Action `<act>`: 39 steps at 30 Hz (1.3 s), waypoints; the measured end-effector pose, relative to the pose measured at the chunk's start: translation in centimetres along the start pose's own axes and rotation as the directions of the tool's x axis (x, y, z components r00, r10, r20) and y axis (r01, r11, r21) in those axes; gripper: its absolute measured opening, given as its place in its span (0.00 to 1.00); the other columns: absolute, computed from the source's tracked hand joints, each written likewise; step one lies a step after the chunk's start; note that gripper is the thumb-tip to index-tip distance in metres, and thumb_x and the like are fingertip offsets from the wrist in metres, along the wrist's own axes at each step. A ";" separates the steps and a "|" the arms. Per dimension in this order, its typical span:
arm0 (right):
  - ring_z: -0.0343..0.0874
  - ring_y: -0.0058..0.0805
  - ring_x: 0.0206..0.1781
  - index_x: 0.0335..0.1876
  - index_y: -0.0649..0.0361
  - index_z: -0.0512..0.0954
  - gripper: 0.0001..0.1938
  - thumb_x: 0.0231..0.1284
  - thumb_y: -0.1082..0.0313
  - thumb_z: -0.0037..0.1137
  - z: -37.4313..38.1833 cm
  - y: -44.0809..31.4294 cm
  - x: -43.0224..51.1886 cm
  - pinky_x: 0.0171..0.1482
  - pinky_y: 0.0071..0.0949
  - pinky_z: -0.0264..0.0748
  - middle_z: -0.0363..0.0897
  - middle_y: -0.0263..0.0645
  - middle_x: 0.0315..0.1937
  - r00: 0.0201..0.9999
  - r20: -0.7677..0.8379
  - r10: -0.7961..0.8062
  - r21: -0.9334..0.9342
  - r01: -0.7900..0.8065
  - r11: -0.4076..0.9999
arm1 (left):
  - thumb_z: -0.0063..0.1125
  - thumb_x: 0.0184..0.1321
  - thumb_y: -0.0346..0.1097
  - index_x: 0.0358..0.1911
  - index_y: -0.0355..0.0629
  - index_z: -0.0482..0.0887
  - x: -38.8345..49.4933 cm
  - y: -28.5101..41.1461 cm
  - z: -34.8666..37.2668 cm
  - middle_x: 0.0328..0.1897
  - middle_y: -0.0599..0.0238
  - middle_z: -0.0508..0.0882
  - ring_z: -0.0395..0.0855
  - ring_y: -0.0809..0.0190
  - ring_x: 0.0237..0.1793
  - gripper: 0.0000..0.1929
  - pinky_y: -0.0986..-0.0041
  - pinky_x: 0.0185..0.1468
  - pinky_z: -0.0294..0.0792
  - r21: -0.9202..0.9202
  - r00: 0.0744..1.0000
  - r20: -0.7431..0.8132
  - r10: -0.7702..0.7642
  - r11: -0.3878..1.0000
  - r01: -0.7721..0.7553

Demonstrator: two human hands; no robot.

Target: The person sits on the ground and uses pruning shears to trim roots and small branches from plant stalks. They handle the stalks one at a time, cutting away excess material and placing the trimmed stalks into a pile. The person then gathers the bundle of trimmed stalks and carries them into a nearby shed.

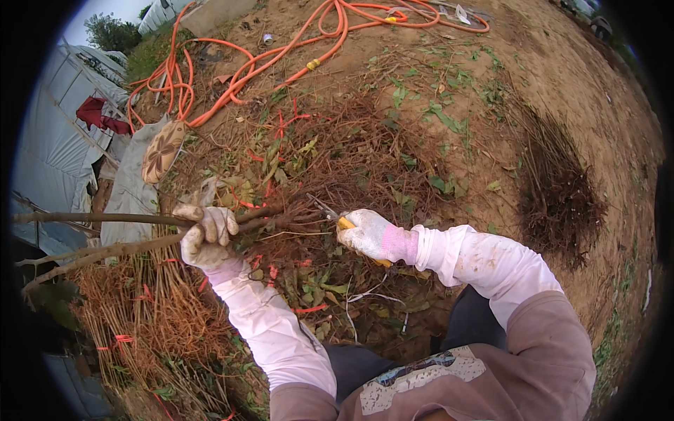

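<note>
Gloved in dirty white, my left hand [208, 236] grips two woody sapling stems [118, 244] just above their roots. The stems run off to the left, and their brown roots [295, 216] spread to the right of the hand. My right hand [363, 235], in a matching glove, holds yellow-handled pruning shears [345, 223]. Their metal blades [322, 206] point up and left, close to the roots; I cannot tell whether they touch any. Under both hands lies a heap of cut roots and leaves [358, 152].
Tied bundles of saplings [152, 305] lie at lower left, with red ties. Another dark-rooted bundle [558, 194] rests on the soil at right. An orange hose [253, 68] coils across the top. A patterned cushion [163, 151] lies beside grey sheeting [131, 194]. White strips [368, 294] lie before my knees.
</note>
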State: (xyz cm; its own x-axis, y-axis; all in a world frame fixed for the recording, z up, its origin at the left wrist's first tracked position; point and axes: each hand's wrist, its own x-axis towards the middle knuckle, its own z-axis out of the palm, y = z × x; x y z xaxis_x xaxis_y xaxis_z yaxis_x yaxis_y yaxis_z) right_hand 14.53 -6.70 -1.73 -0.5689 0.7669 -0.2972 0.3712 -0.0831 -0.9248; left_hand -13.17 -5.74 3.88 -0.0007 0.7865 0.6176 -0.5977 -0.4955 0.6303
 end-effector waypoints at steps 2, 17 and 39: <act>0.76 0.46 0.35 0.40 0.69 0.72 0.17 0.56 0.59 0.51 0.1 0.8 -0.6 0.41 0.38 0.72 0.75 0.48 0.30 0.997 -0.007 -0.073 -0.146 0.071 0.987 | 0.54 0.56 0.36 0.39 0.41 0.72 -0.2 0.5 -0.2 0.13 0.73 0.65 0.63 0.69 0.12 0.10 0.72 0.23 0.66 -0.012 1.000 -0.008 0.003 1.000 -0.004; 0.72 0.45 0.44 0.42 0.70 0.68 0.22 0.50 0.56 0.53 -2.7 0.4 0.2 0.48 0.35 0.67 0.72 0.53 0.39 0.996 0.056 0.070 -0.127 -0.062 0.990 | 0.53 0.55 0.33 0.42 0.38 0.76 0.0 -1.0 -1.5 0.18 0.72 0.59 0.58 0.68 0.18 0.12 0.71 0.38 0.65 -0.139 0.979 -0.202 -0.004 0.990 -0.025; 0.77 0.47 0.37 0.36 0.62 0.71 0.13 0.51 0.61 0.54 -7.5 0.7 0.1 0.39 0.41 0.73 0.74 0.47 0.30 0.876 -0.197 -0.441 -0.734 0.166 0.658 | 0.38 0.65 0.41 0.41 0.32 0.78 -0.3 -2.5 -4.1 0.36 0.51 0.83 0.83 0.53 0.35 0.19 0.65 0.41 0.76 0.202 0.540 -0.840 -0.051 0.895 0.399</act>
State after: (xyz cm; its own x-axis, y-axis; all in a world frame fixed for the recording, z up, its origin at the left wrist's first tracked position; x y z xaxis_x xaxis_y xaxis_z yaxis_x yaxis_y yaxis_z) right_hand 20.25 -1.90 -0.67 -0.5169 0.8337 0.1942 0.6888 0.5397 -0.4840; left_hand -14.93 -3.28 0.18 -0.6440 0.7593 -0.0940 -0.3730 -0.2043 0.9051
